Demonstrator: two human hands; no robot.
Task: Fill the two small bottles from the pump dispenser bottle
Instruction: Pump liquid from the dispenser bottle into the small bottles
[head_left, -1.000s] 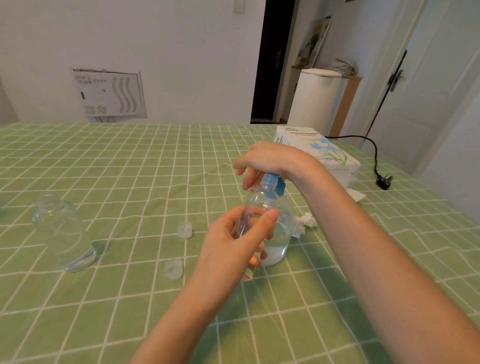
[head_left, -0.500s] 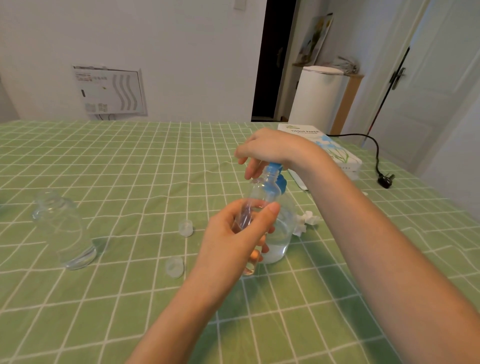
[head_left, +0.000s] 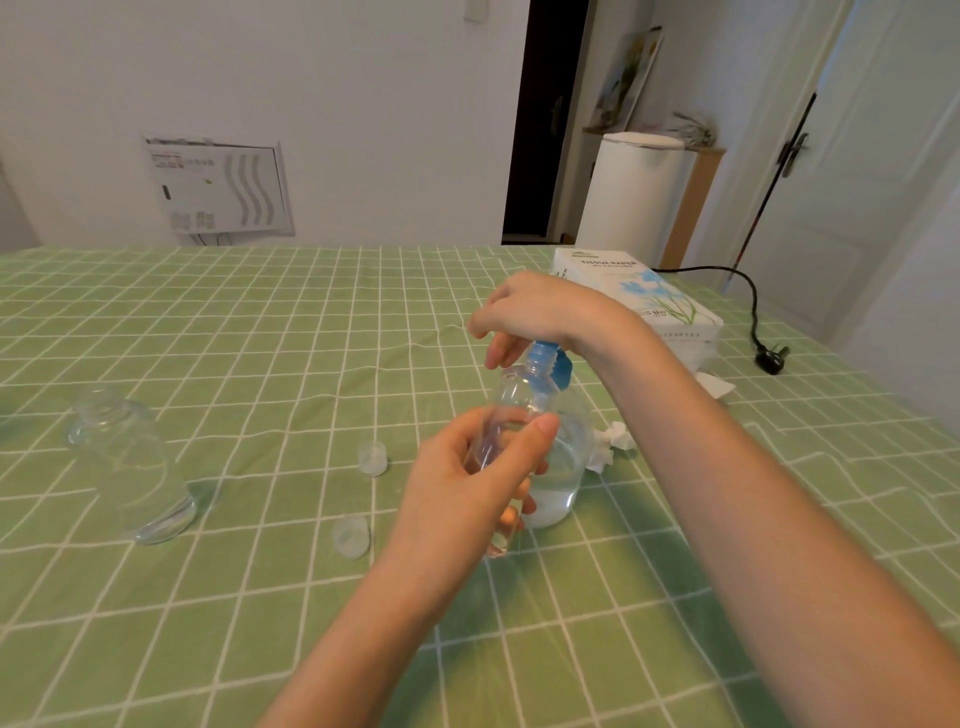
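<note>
Clear thin plastic is all I am handling in the head view, so I judge everything light, a little squashy and slick once wet. My left hand (head_left: 467, 483) is curled round the small bottle (head_left: 514, 400), thumb across its front. It holds the bottle tilted, open neck up against the blue pump head (head_left: 545, 358) of the pump dispenser bottle (head_left: 566, 467), which stands on the green checked worktop (head_left: 260, 338) just behind. My right hand (head_left: 530, 312) lies on that pump head, fingers drooping loosely and wrapped round nothing. I would hold the small bottle mid-body and gently, since a hard squeeze could buckle it. The second bottle (head_left: 130, 467) stands uncapped well to the left, with a cap (head_left: 372, 458) and a nearer cap (head_left: 351, 536) between.
</note>
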